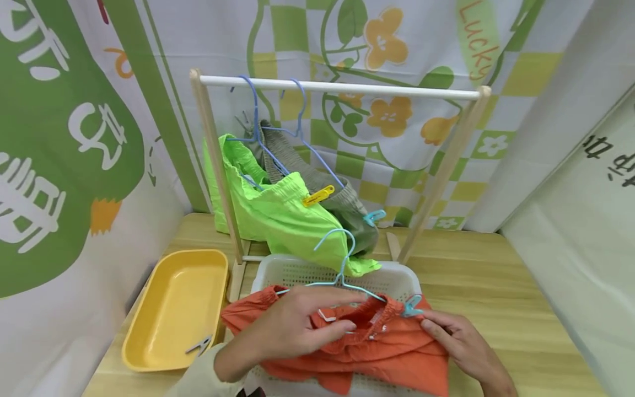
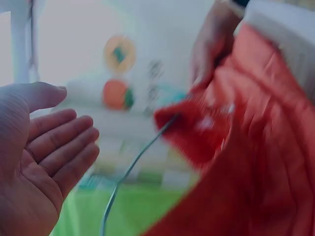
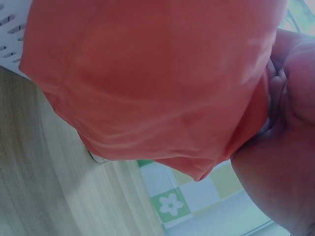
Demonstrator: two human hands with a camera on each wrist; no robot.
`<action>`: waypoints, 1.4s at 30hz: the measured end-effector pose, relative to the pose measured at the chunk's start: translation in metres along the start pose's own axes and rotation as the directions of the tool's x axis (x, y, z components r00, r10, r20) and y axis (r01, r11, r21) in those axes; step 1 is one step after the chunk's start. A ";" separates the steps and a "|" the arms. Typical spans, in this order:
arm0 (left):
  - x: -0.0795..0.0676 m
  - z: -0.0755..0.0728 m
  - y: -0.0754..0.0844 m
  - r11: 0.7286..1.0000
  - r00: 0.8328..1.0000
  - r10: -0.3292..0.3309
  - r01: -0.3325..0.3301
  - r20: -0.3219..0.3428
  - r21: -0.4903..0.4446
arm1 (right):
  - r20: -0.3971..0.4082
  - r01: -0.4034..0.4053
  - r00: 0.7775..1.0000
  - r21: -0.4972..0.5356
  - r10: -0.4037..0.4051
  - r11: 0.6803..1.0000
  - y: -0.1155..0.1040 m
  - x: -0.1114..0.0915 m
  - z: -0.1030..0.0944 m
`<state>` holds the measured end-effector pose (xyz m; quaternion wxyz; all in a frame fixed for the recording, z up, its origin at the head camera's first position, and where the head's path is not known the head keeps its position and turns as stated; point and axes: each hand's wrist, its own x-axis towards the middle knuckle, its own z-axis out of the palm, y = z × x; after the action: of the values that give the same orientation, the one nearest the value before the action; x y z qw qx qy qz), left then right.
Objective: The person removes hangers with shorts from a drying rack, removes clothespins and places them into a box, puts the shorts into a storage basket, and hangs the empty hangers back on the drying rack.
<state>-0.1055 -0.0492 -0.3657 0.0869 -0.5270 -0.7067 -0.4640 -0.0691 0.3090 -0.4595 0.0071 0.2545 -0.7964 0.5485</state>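
Note:
Orange-red shorts (image 1: pixel 397 353) hang from a light blue hanger (image 1: pixel 342 278) set inside their elastic waistband, over a white basket. A light blue clothespin (image 1: pixel 413 306) sits on the right end of the waistband. My right hand (image 1: pixel 466 344) pinches the shorts beside that clothespin; in the right wrist view, its curled fingers (image 3: pixel 276 93) press into the cloth. With fingers straight, my left hand (image 1: pixel 292 322) is over the left part of the waistband. The left wrist view shows that hand's palm (image 2: pixel 37 191) apart from the hanger and the cloth.
A clothes rack (image 1: pixel 342 87) stands behind the white basket (image 1: pixel 412 275). Bright green shorts (image 1: pixel 278 204) with a yellow clothespin (image 1: pixel 318 196) and grey shorts (image 1: pixel 307 165) with a blue clothespin (image 1: pixel 374 217) hang on it. At left, a yellow tray (image 1: pixel 176 298) holds a grey clothespin (image 1: pixel 200 344).

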 end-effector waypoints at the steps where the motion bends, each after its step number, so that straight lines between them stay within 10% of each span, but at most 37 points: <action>1: 0.007 0.006 -0.001 1.000 0.999 0.020 -0.020 0.038 0.016 | 0.006 -0.003 1.000 0.015 0.002 1.000 0.000 0.000 0.000; 10: 0.057 0.053 0.000 0.958 0.936 -0.047 -0.056 0.350 0.281 | 0.018 -0.044 0.999 0.036 0.044 0.998 -0.001 0.000 -0.001; 19: 0.082 0.078 -0.015 0.877 0.956 -0.115 -0.030 0.270 0.479 | 0.036 0.041 0.998 0.057 -0.043 0.998 0.003 -0.001 -0.004; 24: 0.086 0.088 -0.017 0.852 0.936 -0.202 0.024 0.287 0.523 | 0.020 0.035 0.999 0.038 -0.036 0.999 0.003 -0.002 -0.004; 42: 0.084 0.084 -0.015 0.879 0.917 -0.225 0.046 0.329 0.475 | 0.021 0.014 1.000 0.035 -0.014 0.999 0.002 -0.001 -0.001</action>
<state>-0.1231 0.0692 -0.3696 0.0389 -0.5185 -0.8350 -0.1802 -0.0695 0.3109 -0.4608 -0.0019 0.2660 -0.7849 0.5596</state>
